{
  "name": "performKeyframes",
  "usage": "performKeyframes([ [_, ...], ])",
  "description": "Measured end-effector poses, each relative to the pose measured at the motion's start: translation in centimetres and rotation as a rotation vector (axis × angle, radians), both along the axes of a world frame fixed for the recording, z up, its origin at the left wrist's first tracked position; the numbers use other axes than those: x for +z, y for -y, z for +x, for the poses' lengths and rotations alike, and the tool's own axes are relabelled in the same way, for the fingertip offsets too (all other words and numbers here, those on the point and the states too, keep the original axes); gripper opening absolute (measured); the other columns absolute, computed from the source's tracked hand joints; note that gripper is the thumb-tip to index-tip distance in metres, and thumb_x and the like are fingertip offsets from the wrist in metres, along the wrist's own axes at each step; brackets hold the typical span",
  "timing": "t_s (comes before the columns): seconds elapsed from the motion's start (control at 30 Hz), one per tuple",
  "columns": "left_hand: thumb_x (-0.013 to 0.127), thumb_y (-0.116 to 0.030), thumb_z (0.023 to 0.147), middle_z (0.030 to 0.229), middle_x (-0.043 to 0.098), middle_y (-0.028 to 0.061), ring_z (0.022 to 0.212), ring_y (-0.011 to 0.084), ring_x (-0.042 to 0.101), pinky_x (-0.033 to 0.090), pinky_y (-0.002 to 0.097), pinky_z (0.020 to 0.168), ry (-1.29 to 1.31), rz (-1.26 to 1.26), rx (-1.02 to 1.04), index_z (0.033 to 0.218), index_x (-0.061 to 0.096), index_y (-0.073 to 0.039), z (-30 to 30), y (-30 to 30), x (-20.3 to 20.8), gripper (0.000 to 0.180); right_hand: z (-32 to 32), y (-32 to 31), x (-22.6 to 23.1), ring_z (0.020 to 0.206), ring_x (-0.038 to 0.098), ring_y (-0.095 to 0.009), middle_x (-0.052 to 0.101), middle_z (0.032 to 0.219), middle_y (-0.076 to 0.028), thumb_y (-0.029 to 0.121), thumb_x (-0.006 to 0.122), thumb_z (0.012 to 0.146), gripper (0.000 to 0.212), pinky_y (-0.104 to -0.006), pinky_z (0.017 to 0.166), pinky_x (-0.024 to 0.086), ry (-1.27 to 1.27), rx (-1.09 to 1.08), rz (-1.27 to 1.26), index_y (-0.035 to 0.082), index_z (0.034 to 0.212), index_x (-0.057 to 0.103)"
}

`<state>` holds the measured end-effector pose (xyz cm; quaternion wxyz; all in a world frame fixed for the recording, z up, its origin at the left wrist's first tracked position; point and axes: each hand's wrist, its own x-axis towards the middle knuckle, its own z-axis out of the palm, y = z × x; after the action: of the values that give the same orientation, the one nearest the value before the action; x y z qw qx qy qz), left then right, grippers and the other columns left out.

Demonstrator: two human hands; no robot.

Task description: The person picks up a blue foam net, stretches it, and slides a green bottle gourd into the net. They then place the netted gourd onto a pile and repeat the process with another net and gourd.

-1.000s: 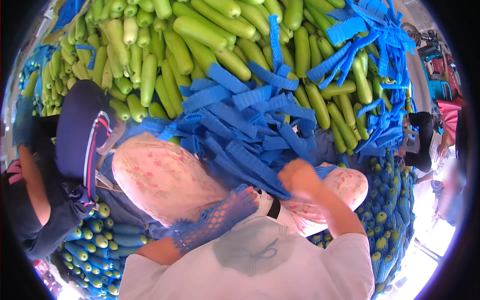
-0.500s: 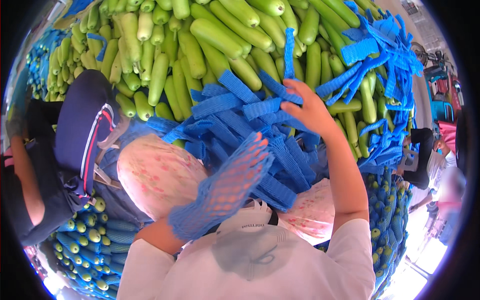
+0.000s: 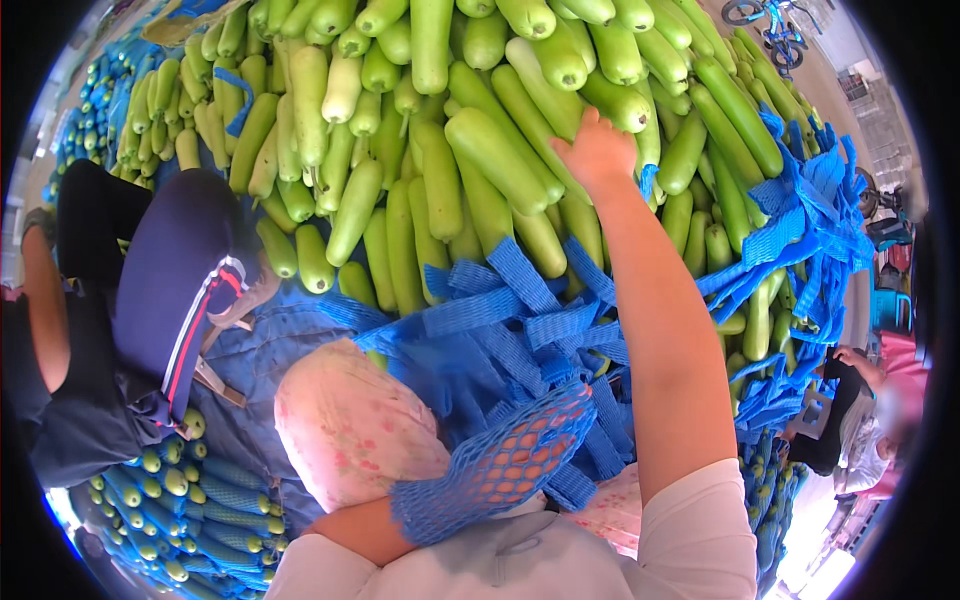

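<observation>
My left hand (image 3: 533, 450) is inside a blue foam net sleeve (image 3: 432, 505) that covers it from fingertips to forearm. Its fingers lie stretched out under the mesh, low over my lap. My right arm reaches far forward, and my right hand (image 3: 600, 155) is over the heap of long green gourds (image 3: 500, 155). Thumb and fingers are apart there, beside the end of a pale green gourd (image 3: 545, 88); whether they touch it is hard to tell. Between my knees lies a pile of flat blue net sleeves (image 3: 520, 275).
At the left, a co-worker's dark-trousered leg (image 3: 170, 270) sits beside the heap. More blue sleeves (image 3: 800, 235) drape over the gourds at right. Gourds in blue nets (image 3: 200, 510) are stacked at the lower left and lower right. Another person (image 3: 865, 440) is at the far right.
My right hand has left the pile of blue sleeves and moved forward onto the gourds. The sleeved left hand has come lower and a little right. The whole view has shifted.
</observation>
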<state>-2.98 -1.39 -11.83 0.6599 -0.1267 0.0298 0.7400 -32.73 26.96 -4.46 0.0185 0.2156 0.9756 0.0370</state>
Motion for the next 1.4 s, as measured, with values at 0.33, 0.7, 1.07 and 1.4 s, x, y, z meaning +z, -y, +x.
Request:
performKeyframes([
  [0.33, 0.039, -0.024, 0.097, 0.150, 0.018, -0.0004, 0.134, 0.0175, 0.026, 0.027, 0.0364, 0.108, -0.661, -0.432, 0.169, 0.147, 0.016, -0.020, -5.5, -2.5, 10.8, 0.055, 16.9, 1.7, 1.1, 0.082, 0.060, -0.021, 0.062, 0.099, -0.008, 0.048, 0.065, 0.077, 0.060, -0.0310, 0.070, 0.050, -0.398, -0.538, -2.066, 0.004, 0.115, 0.052],
  [0.7, 0.073, -0.026, 0.077, 0.147, 0.026, 0.0123, 0.136, 0.0274, 0.025, 0.027, 0.0395, 0.109, -1.686, -0.393, 0.197, 0.144, 0.024, -0.007, -3.2, -2.0, 10.2, 0.085, 36.8, 13.5, 3.6, 0.111, 0.048, -0.018, 0.049, 0.125, -0.010, 0.031, 0.057, 0.086, 0.060, -0.0304, 0.094, 0.040, -0.409, -0.352, -1.978, -0.004, 0.132, 0.039],
  [1.07, 0.055, -0.016, 0.090, 0.127, 0.046, 0.0113, 0.114, 0.0191, 0.048, 0.043, 0.0312, 0.094, -0.568, -0.359, 0.080, 0.139, 0.032, -0.006, 1.8, -1.0, 6.9, 0.055, 38.1, 13.9, -0.3, 0.063, 0.059, -0.032, 0.060, 0.073, -0.017, 0.022, 0.061, 0.087, 0.018, -0.0374, 0.058, 0.047, -0.687, -0.263, -0.929, 0.004, 0.089, 0.061],
  [1.4, 0.054, -0.002, 0.083, 0.138, 0.037, 0.0111, 0.126, 0.0217, 0.039, 0.036, 0.0341, 0.102, -0.912, -0.420, -0.063, 0.142, 0.029, -0.009, 4.4, 2.1, 11.1, 0.064, 40.3, 10.0, -4.5, 0.075, 0.061, -0.037, 0.063, 0.079, -0.018, 0.025, 0.060, 0.086, 0.018, -0.0418, 0.065, 0.048, -0.630, -0.512, -0.829, 0.007, 0.091, 0.063],
])
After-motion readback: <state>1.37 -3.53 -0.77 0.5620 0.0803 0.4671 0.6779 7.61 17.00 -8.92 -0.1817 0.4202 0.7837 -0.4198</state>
